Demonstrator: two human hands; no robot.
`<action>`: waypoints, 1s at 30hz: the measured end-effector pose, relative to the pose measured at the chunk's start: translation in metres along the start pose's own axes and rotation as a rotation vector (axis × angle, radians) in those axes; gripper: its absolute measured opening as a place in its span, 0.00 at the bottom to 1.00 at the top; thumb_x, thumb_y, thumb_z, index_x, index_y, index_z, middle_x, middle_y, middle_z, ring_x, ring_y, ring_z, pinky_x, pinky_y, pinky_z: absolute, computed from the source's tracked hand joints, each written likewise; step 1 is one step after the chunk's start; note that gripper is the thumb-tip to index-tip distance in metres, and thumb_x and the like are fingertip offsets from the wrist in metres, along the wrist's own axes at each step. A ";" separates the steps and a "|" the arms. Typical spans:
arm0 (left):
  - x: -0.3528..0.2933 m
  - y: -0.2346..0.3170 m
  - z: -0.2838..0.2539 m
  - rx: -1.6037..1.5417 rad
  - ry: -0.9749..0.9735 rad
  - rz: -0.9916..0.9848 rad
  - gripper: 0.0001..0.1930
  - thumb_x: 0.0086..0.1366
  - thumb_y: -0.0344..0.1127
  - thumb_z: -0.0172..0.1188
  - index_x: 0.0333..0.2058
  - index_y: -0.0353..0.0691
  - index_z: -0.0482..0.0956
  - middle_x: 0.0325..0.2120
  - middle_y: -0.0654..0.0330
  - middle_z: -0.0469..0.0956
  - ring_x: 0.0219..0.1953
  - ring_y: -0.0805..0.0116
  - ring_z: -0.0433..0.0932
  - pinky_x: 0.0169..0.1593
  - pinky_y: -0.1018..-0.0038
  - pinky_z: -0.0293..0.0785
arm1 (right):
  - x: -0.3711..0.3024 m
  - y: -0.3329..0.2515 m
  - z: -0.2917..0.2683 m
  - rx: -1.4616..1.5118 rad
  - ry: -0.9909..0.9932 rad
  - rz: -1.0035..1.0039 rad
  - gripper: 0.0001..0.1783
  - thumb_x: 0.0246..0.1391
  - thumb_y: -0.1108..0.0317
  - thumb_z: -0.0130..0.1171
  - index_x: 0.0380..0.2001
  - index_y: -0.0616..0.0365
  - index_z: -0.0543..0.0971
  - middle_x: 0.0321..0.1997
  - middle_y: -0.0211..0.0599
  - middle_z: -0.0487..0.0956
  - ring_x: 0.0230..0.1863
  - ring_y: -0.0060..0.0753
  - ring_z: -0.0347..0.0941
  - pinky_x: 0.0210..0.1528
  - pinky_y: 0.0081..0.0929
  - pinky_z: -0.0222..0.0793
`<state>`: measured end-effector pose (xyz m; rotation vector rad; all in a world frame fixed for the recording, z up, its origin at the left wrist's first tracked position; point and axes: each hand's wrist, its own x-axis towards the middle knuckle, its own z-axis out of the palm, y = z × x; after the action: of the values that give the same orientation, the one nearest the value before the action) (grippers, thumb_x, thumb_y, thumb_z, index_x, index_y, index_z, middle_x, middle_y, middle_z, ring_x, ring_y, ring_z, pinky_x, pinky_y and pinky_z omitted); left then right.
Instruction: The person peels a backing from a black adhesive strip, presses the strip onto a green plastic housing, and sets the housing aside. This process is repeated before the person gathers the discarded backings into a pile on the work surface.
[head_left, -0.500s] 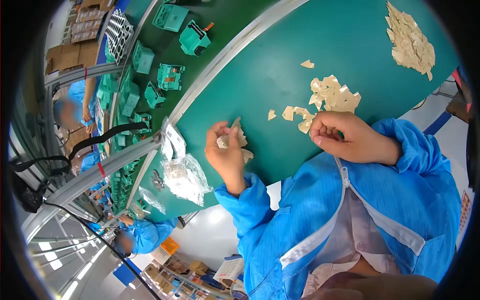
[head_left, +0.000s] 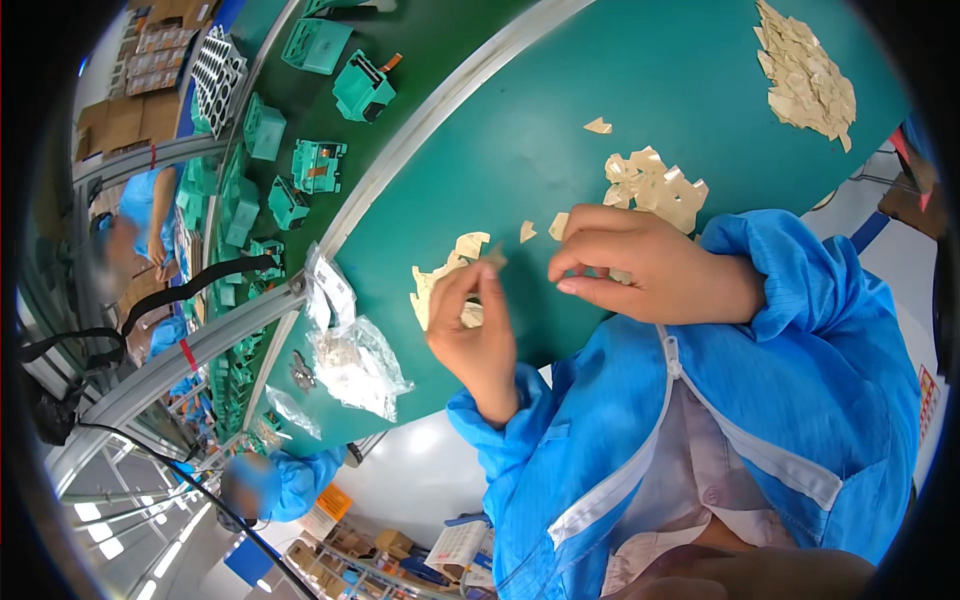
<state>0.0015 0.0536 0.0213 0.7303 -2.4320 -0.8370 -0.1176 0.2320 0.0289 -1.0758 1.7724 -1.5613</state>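
A: Left side first. What do you have from where we stand?
B: Green fixtures [head_left: 363, 87], beyond the pale rail [head_left: 430, 117] that borders the tabletop [head_left: 450, 190]. Toward the tabletop's left end, a small dark object [head_left: 302, 371] just beside clear plastic bags [head_left: 360, 365].
A: Next, the left hand [head_left: 474, 340]?
B: Thumb and forefinger pinched together on a small cream flake [head_left: 497, 256], blurred. Loose cream pieces [head_left: 427, 283] lie on the tabletop around that hand, partly hidden by it.
A: Right hand [head_left: 650, 265]?
B: Near the tabletop's front edge, palm inward. Fingers curled, thumb close to the forefinger; cannot tell whether anything is held.
A: Around it?
B: A cluster of cream pieces [head_left: 677, 198] just beyond the knuckles. One stray shard [head_left: 598, 126] sits apart, farther from the front edge.
A: Far right?
B: A dense pile of cream fragments [head_left: 808, 80], near the tabletop's right edge, well apart from both hands.
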 end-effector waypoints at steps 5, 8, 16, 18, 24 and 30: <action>-0.013 0.028 0.013 -0.711 -0.256 -0.268 0.07 0.59 0.17 0.64 0.37 0.29 0.83 0.35 0.57 0.81 0.35 0.75 0.77 0.42 0.79 0.72 | 0.003 0.013 0.000 -0.304 0.203 -0.313 0.09 0.53 0.73 0.65 0.38 0.59 0.79 0.38 0.36 0.74 0.35 0.37 0.73 0.35 0.31 0.70; -0.012 0.036 0.018 -0.778 -0.306 -0.289 0.07 0.59 0.17 0.64 0.37 0.30 0.83 0.35 0.57 0.81 0.36 0.74 0.77 0.41 0.79 0.73 | -0.001 0.017 -0.003 -0.415 0.222 -0.336 0.07 0.50 0.73 0.61 0.34 0.60 0.77 0.36 0.35 0.72 0.36 0.38 0.71 0.37 0.32 0.71; -0.008 0.049 0.019 -0.285 -0.373 0.041 0.07 0.56 0.21 0.67 0.36 0.33 0.84 0.34 0.57 0.82 0.33 0.70 0.79 0.38 0.76 0.74 | -0.009 0.018 -0.012 -0.718 0.167 -0.421 0.08 0.44 0.72 0.60 0.31 0.61 0.76 0.34 0.36 0.72 0.35 0.37 0.70 0.36 0.29 0.71; -0.008 0.047 0.022 -0.324 -0.394 0.025 0.07 0.57 0.21 0.66 0.36 0.32 0.84 0.34 0.57 0.82 0.33 0.70 0.79 0.39 0.76 0.74 | -0.009 0.023 -0.013 -0.739 0.169 -0.445 0.08 0.43 0.73 0.60 0.30 0.60 0.76 0.34 0.36 0.72 0.35 0.37 0.70 0.36 0.29 0.71; -0.014 0.045 0.025 -0.716 -0.439 -0.255 0.08 0.62 0.21 0.63 0.40 0.31 0.80 0.34 0.56 0.82 0.36 0.71 0.79 0.45 0.74 0.74 | -0.010 0.025 -0.026 0.100 0.268 0.103 0.01 0.53 0.73 0.54 0.30 0.57 0.74 0.29 0.31 0.73 0.28 0.21 0.68 0.29 0.21 0.66; -0.013 0.039 0.041 -1.172 -0.447 -0.460 0.09 0.67 0.21 0.55 0.45 0.34 0.73 0.40 0.52 0.81 0.45 0.62 0.80 0.53 0.65 0.75 | -0.017 0.032 -0.043 0.678 0.134 0.318 0.03 0.63 0.73 0.50 0.33 0.58 0.71 0.35 0.28 0.71 0.34 0.19 0.67 0.37 0.20 0.67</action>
<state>-0.0247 0.1054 0.0152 0.6236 -1.5592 -2.4681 -0.1503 0.2703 0.0035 -0.3530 1.2434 -1.8459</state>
